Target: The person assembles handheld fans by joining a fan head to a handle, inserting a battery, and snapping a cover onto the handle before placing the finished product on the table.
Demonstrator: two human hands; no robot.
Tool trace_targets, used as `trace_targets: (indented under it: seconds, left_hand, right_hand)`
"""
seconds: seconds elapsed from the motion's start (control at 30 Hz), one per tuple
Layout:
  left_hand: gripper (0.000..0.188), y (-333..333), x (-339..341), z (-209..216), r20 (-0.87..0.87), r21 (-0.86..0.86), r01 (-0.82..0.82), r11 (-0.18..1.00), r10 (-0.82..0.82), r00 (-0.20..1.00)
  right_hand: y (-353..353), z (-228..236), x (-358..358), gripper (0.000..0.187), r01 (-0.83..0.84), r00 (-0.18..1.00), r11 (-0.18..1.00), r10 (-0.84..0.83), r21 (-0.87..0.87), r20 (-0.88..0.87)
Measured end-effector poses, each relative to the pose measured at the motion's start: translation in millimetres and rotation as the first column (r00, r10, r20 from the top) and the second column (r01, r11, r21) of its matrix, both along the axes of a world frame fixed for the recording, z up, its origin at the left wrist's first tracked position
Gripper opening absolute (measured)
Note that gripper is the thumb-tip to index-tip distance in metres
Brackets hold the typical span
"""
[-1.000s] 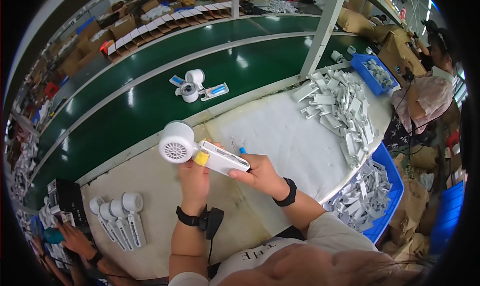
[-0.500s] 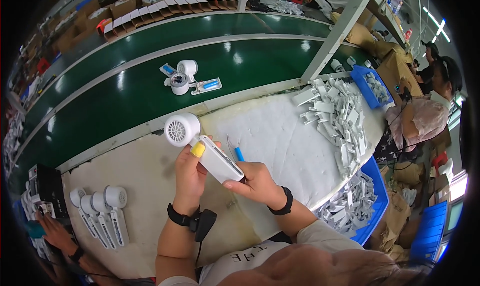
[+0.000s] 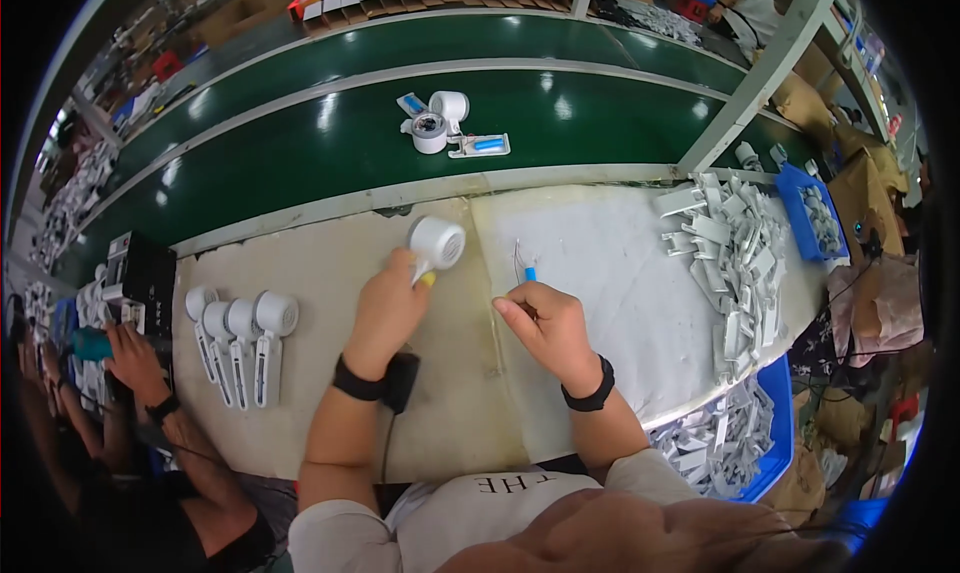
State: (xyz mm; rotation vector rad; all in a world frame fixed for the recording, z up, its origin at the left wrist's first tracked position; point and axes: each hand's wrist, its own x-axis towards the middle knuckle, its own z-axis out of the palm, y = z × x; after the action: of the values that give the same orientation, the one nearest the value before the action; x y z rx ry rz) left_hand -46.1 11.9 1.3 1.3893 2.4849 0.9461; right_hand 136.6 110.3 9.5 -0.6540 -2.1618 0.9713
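Note:
My left hand (image 3: 385, 308) is closed round the handle of a white handheld fan (image 3: 438, 243), its round head at the top and a small yellow piece (image 3: 428, 278) beside my fingers. The fan is slightly blurred. To its right, my right hand (image 3: 550, 333) is held with curled fingers and the thumb to the left; whether anything is inside them is hidden. Just beyond its knuckles a blue cylindrical battery (image 3: 531, 274) with thin wires lies on the white mat (image 3: 590, 243), its near end covered by the hand. Several finished-looking white fans (image 3: 240, 323) lie side by side at the left.
A pile of white plastic handle shells (image 3: 735, 263) covers the right of the table, with a blue bin (image 3: 780, 423) of parts below. Opened fan parts (image 3: 430, 133) sit on the green conveyor (image 3: 300, 143). A co-worker's hand (image 3: 135, 363) is at far left, near a black box.
My right hand has let go of the fan's handle end. My left hand has turned the fan, its head now pointing right. The view has shifted, moving the scene rightward.

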Motion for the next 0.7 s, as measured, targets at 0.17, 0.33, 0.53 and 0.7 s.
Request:
trace_targets:
  seconds: [0.17,0.33,0.53,0.7]
  left_hand:
    - [0.026,-77,-28,9,-0.165,-0.188,-0.191,0.963,0.16,0.973]
    - [0.031,-109,-48,13,-0.387,-0.328,-0.312,0.892,0.175,0.905]
    - [0.044,-10,-62,36,-0.367,-0.156,0.159,0.975,-0.207,0.907]
    - [0.05,116,-116,9,-0.223,0.076,0.237,0.968,-0.215,0.951]
  right_hand:
    - [-3,0,-5,0.018,-0.019,0.999,0.999,0.021,0.044,-0.049]
    - [-4,-3,-8,0.017,-0.071,0.997,0.987,0.073,0.147,-0.011]
    - [-2,-5,-1,0.016,-0.062,0.998,0.987,0.063,0.145,-0.002]
    - [-7,-5,0,0.014,-0.101,0.995,0.982,0.099,0.157,0.021]
